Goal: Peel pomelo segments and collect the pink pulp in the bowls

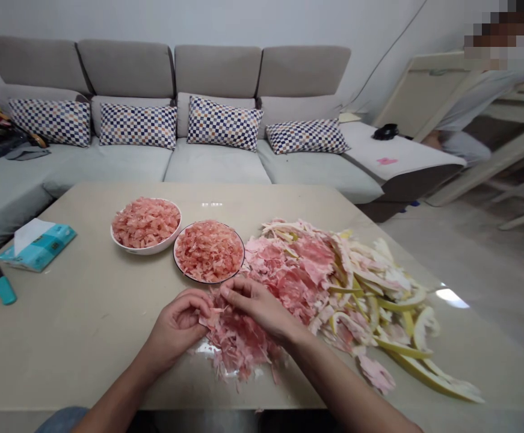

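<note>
My left hand (pixel 179 328) and my right hand (pixel 255 304) meet just in front of a dark-rimmed plate (pixel 184 273). That plate is heaped with pink pomelo pulp (pixel 210 246). Fingers of my left hand are pinched on a pale pink piece of pomelo membrane (pixel 206 322). The thumb and forefinger of my right hand are pressed together beside it; what they grip is too small to make out. Below my hands lies a pile of torn pink membrane scraps (pixel 239 349) on the glossy table (pixel 85 343).
A white bowl (pixel 153 248) of pulp stands behind the plate. Pomelo peel (pixel 401 300) spreads over the right side. At the left are a tissue pack (pixel 40 246) and a teal-handled knife (pixel 3 288). A sofa (pixel 216 162) stands behind; a person sits at the far right.
</note>
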### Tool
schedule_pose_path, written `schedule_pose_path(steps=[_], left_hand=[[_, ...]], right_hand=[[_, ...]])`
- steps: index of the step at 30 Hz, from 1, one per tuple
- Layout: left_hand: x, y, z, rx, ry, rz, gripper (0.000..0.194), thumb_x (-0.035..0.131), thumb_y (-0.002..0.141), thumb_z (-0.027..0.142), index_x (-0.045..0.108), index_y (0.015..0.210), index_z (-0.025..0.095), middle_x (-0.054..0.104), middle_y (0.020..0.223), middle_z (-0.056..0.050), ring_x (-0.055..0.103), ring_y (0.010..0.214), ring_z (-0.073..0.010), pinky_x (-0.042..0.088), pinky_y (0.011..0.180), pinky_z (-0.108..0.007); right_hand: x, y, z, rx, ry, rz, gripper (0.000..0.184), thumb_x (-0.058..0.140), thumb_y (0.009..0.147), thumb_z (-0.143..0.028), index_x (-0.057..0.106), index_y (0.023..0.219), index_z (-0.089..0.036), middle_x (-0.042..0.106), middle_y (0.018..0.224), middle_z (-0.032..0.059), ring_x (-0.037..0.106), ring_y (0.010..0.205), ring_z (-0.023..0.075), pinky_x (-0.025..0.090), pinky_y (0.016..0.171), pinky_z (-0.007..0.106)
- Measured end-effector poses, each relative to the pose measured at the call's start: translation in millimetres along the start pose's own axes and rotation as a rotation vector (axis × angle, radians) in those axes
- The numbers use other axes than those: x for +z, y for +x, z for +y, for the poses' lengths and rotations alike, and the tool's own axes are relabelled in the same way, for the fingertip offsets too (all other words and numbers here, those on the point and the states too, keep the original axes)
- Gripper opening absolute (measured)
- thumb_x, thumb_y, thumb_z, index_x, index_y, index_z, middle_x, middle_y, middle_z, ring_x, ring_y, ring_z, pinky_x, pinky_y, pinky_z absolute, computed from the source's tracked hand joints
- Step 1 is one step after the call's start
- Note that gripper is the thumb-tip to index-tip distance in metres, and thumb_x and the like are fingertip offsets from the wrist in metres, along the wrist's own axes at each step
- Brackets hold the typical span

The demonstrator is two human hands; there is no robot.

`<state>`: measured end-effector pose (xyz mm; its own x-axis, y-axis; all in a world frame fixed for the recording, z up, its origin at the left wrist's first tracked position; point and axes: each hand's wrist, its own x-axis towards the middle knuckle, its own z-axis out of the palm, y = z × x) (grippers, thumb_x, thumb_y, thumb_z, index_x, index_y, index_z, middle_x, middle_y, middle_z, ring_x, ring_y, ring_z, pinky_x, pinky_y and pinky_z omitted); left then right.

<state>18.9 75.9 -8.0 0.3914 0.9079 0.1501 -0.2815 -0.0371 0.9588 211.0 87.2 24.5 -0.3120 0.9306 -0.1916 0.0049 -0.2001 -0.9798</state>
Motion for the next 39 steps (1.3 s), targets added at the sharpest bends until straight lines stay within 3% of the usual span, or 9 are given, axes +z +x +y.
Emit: schedule_pose_path(steps=[7,11,16,24,31,35,39], left_hand=[[1.1,1.3,3.8,-0.156,-0.080,0.105,0.015,0.075,0.072,0.018,0.063,0.081,0.018,0.059,0.088,-0.002,0.058,0.084,-0.0145,0.046,0.079,-0.025],[0.1,0.1,5.9,-0.223,-0.099,0.141,0.019,0.075,0.073,0.022,0.061,0.086,0.019,0.061,0.087,-0.001,0.059,0.082,-0.0139,0.046,0.072,-0.022],[2.1,-0.1,8.3,-0.282,-0.149,0.192,0.028,0.077,0.072,0.025,0.062,0.095,0.018,0.063,0.087,-0.003,0.059,0.077,-0.0128,0.048,0.068,-0.022],[0.2,0.9,13.9,-0.320,-0.185,0.253,0.024,0.078,0.071,0.026,0.066,0.090,0.016,0.067,0.087,-0.004,0.063,0.078,-0.0138,0.053,0.072,-0.024],[-29.2,8.8,30.6,-0.130,-0.385,0.497,0.016,0.075,0.074,0.016,0.066,0.087,0.015,0.066,0.087,-0.001,0.064,0.078,-0.0090,0.055,0.080,-0.020],[-27.9,9.7,28.8,-0.160,-0.430,0.495,0.015,0.075,0.073,0.013,0.066,0.086,0.014,0.066,0.085,-0.001,0.064,0.075,-0.0089,0.056,0.078,-0.021],[-22.8,7.2,27.7,-0.165,-0.416,0.478,0.015,0.074,0.075,0.014,0.066,0.087,0.014,0.066,0.084,-0.001,0.063,0.073,-0.0083,0.056,0.076,-0.021]], right_hand=[[-11.5,33.5,-11.4,-0.310,-0.439,0.315,0.010,0.062,0.080,-0.026,0.068,0.083,-0.019,0.068,0.080,0.0021,0.061,0.073,0.0162,0.048,0.069,0.029],[-14.6,42.5,-6.4,-0.483,-0.620,0.377,0.018,0.058,0.080,-0.017,0.072,0.088,-0.022,0.070,0.098,0.0056,0.063,0.092,0.0195,0.050,0.079,0.032],[-13.2,38.3,-2.8,-0.405,-0.534,0.459,0.014,0.059,0.082,-0.023,0.070,0.091,-0.019,0.073,0.087,0.0052,0.066,0.077,0.0180,0.052,0.072,0.031],[-15.1,35.4,-3.5,-0.379,-0.646,0.413,0.014,0.058,0.082,-0.019,0.071,0.089,-0.019,0.072,0.092,0.0051,0.065,0.079,0.0173,0.050,0.076,0.030],[-6.8,16.3,10.6,-0.316,-0.925,0.112,0.015,0.059,0.085,-0.015,0.072,0.087,-0.020,0.072,0.088,0.0042,0.065,0.081,0.0167,0.045,0.074,0.026],[3.6,14.6,21.0,-0.242,-1.169,0.074,0.016,0.055,0.087,-0.016,0.071,0.089,-0.020,0.071,0.094,0.0044,0.065,0.084,0.0160,0.043,0.071,0.023],[10.9,19.8,31.4,-0.197,-1.268,0.087,0.015,0.056,0.086,-0.018,0.071,0.082,-0.019,0.070,0.092,0.0082,0.065,0.082,0.0201,0.040,0.064,0.026]])
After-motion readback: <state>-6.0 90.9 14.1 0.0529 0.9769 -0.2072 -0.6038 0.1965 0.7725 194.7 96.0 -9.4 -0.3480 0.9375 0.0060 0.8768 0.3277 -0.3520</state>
